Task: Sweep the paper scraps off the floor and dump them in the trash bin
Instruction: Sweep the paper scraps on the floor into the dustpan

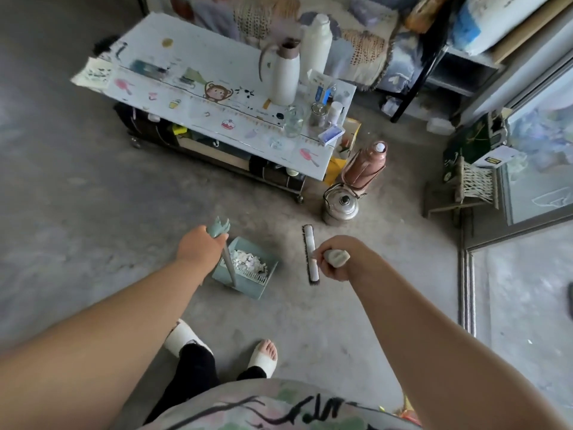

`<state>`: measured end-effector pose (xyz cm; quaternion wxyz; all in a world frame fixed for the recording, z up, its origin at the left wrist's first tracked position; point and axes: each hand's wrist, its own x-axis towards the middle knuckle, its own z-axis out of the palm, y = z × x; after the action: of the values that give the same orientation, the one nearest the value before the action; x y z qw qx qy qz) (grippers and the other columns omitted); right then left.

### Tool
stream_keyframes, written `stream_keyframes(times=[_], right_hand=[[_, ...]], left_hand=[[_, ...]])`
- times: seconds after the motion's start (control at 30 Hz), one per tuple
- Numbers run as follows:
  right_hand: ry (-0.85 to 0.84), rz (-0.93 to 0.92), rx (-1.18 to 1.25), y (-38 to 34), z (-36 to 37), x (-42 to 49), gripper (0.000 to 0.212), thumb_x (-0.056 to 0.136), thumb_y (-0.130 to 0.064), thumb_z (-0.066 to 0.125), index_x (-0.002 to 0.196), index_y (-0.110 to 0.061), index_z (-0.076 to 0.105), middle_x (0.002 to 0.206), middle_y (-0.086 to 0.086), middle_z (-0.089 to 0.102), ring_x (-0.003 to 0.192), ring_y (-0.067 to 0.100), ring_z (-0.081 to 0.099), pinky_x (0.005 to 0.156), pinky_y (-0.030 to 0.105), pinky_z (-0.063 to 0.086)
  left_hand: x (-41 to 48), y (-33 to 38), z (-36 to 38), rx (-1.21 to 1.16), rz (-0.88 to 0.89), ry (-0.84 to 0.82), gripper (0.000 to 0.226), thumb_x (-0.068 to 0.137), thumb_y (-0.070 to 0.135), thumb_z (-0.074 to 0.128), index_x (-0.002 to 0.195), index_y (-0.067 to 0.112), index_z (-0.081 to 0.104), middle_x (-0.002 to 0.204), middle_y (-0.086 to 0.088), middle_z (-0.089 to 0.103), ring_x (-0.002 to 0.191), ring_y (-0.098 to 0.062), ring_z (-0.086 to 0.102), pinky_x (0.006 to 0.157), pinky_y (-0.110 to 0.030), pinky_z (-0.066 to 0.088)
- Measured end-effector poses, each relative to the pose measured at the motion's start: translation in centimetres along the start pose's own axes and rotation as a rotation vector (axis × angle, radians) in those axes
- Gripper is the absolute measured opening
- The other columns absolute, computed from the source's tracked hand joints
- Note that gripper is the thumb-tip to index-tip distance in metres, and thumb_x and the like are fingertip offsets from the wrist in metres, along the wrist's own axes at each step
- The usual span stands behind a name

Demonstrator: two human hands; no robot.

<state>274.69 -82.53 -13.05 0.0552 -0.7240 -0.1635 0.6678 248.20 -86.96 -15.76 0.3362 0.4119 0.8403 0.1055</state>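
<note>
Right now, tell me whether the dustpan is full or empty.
Partly full: white paper scraps lie heaped inside the green dustpan.

**A lived-in room of a home**

The low table [173, 88] with a cartoon cloth is the centre. On it stand two white flasks [283, 74], jars and small boxes. Just beside its right end, on the bare concrete floor [77, 212], stand a pink thermos [367, 164] and a metal kettle [341, 206]. Behind it lies a patterned blanket [254, 17].

- One head-worn wide-angle view, looking steeply down from standing height at the concrete floor [93, 212].
- It faces forward toward a low table [192, 97].
- Both forearms reach in from the bottom edge, close to the lens.
</note>
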Motion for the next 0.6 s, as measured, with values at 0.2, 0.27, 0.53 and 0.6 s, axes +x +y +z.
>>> stream_keyframes(times=[0.2, 0.27, 0.53, 0.6], right_hand=[[-0.096, -0.039, 0.094, -1.3, 4.6, 0.3, 0.018, 0.086, 0.005, 0.049, 0.070, -0.004, 0.051, 0.072, 0.010, 0.054, 0.038, 0.014, 0.054, 0.034, 0.013, 0.041], [-0.140, 0.003, 0.232, -2.0, 6.2, 0.0, 0.023, 0.089, 0.000, 0.044, 0.067, -0.004, 0.048, 0.067, 0.011, 0.052, 0.028, 0.015, 0.050, 0.033, 0.012, 0.040], [-0.242, -0.006, 0.308, -5.3, 14.1, -2.1, 0.029, 0.093, -0.005, 0.041, 0.064, -0.010, 0.045, 0.041, 0.006, 0.048, 0.029, 0.016, 0.050, 0.033, 0.012, 0.039], [-0.272, 0.005, 0.293, -6.3, 16.5, -2.5, 0.027, 0.093, -0.006, 0.039, 0.067, -0.008, 0.045, 0.041, 0.007, 0.048, 0.028, 0.015, 0.050, 0.034, 0.012, 0.039]], left_hand=[[0.4, -2.9, -3.1, -0.185, -0.071, 0.044, 0.032, 0.087, 0.040, 0.059, 0.094, 0.010, 0.061, 0.088, -0.018, 0.071, 0.080, -0.035, 0.069, 0.075, -0.042, 0.057], [0.8, -3.8, -3.9, -0.233, -0.077, 0.066, 0.030, 0.085, 0.038, 0.059, 0.092, 0.009, 0.061, 0.087, -0.019, 0.070, 0.081, -0.036, 0.069, 0.075, -0.045, 0.057], [3.5, -7.9, -8.5, -0.468, -0.137, 0.106, 0.020, 0.083, 0.033, 0.063, 0.086, 0.014, 0.060, 0.082, -0.014, 0.069, 0.079, -0.035, 0.070, 0.075, -0.049, 0.059], [4.1, -8.7, -10.2, -0.552, -0.151, 0.124, 0.015, 0.088, 0.024, 0.064, 0.080, 0.013, 0.058, 0.070, -0.009, 0.065, 0.063, -0.030, 0.064, 0.065, -0.040, 0.058]])
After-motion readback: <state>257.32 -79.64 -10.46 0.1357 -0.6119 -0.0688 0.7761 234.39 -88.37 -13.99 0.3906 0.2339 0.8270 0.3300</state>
